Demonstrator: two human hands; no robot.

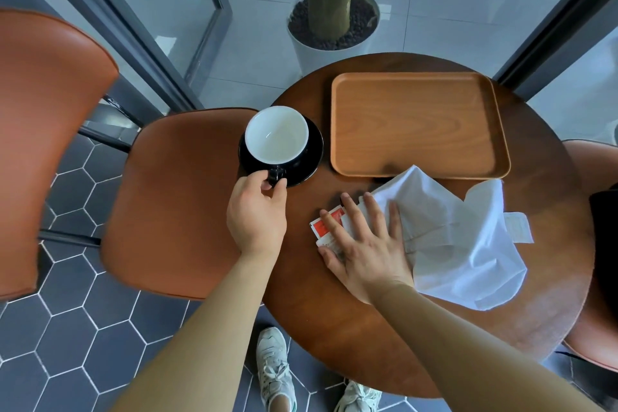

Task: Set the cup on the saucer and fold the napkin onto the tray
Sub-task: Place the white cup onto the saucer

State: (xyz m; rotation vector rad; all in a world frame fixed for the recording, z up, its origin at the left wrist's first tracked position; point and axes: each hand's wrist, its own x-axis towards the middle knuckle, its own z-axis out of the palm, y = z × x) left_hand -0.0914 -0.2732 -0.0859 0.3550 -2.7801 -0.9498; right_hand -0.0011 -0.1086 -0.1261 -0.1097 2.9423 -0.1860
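Observation:
A black cup (277, 135) with a white inside stands on a black saucer (312, 150) at the left edge of the round wooden table (334, 311). My left hand (255, 214) pinches the cup's handle. A crumpled white napkin (465, 237) lies on the table, in front of the wooden tray (418, 124); its far tip overlaps the tray's near rim. My right hand (363, 244) lies flat with fingers spread, pressing on the napkin's left edge and on red and white sachets (322, 229).
Orange chairs stand to the left (174, 197) and at the right edge (595, 164). A white planter (321, 50) with a trunk stands on the floor behind the table. A dark object (605, 244) sits at the table's right edge. My shoes (274, 368) are below.

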